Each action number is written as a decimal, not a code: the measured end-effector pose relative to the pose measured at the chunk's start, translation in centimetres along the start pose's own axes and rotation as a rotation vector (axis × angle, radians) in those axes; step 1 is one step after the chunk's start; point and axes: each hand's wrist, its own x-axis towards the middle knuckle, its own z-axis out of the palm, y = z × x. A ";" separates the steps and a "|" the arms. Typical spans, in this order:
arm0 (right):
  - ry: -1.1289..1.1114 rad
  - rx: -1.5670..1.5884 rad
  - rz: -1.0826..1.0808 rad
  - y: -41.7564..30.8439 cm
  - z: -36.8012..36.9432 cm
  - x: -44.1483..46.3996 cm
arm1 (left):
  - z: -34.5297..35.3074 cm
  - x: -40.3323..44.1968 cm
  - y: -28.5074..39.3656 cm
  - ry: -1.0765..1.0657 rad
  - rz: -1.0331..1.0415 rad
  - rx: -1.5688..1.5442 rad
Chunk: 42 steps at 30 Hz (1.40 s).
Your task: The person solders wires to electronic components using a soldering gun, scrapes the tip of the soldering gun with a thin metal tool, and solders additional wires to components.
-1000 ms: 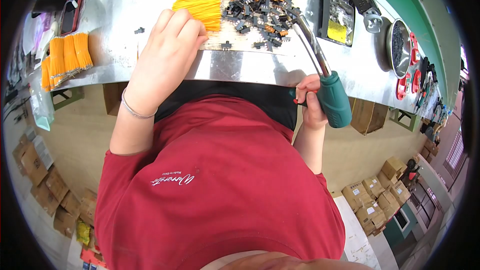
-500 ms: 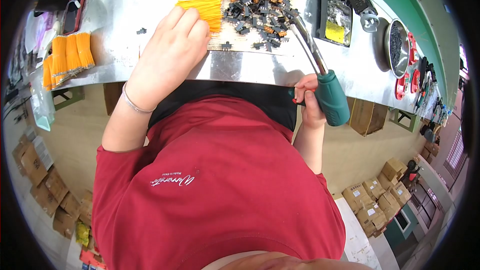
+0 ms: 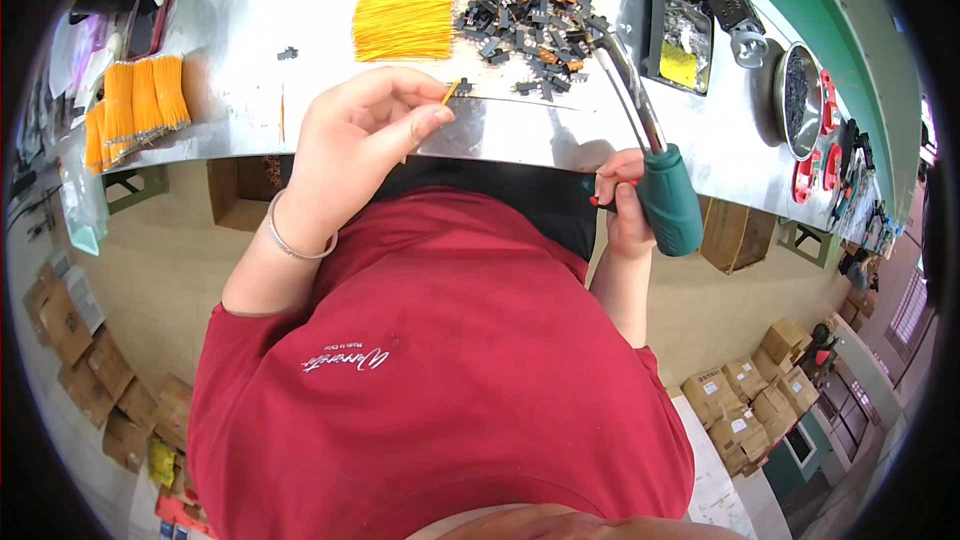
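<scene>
Between the thumb and index finger of my left hand [image 3: 375,125] is a short yellow wire [image 3: 450,93], its tip beside a small black switch [image 3: 463,87]. Just beyond that hand lies a flat bundle of yellow wires [image 3: 403,25]. A heap of black and brown switches [image 3: 525,5] spreads to the right of the bundle. My right hand [image 3: 625,202] is closed at the table edge around something thin with a red part, mostly hidden. Against it stands a soldering tool with a green handle [image 3: 670,202], its metal end pointing toward the heap.
Folded orange wire bundles [image 3: 145,100] lie at the left table edge. To the right are a black tray [image 3: 680,35], a metal bowl [image 3: 798,100] of dark parts and red-handled tools [image 3: 805,175]. A single switch [image 3: 288,53] lies left of the yellow wires.
My left hand has drawn back from the yellow bundle toward me and turned, and a wire now shows in its fingers. My right hand has barely moved.
</scene>
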 end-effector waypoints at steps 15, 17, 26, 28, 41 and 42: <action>-0.088 -0.371 0.273 -3.0 2.9 -3.4 | 0.5 -0.3 -1.2 -0.014 -0.278 -0.131; -0.144 -0.506 0.330 -3.2 2.7 -3.6 | 1.0 -0.3 -1.3 0.005 -0.259 -0.128; -0.213 -0.717 0.259 -3.2 3.2 -3.0 | 1.5 -0.4 -1.2 0.057 -0.289 -0.099; -0.224 -0.725 0.254 -3.2 3.1 -3.0 | 1.6 -0.5 -1.2 0.066 -0.287 -0.101; -0.213 -0.677 0.286 -3.1 3.3 -2.7 | 1.9 -0.5 -1.6 0.081 -0.253 -0.094; -0.211 -0.674 0.290 -3.1 3.4 -2.6 | 1.9 -0.5 -1.6 0.079 -0.244 -0.089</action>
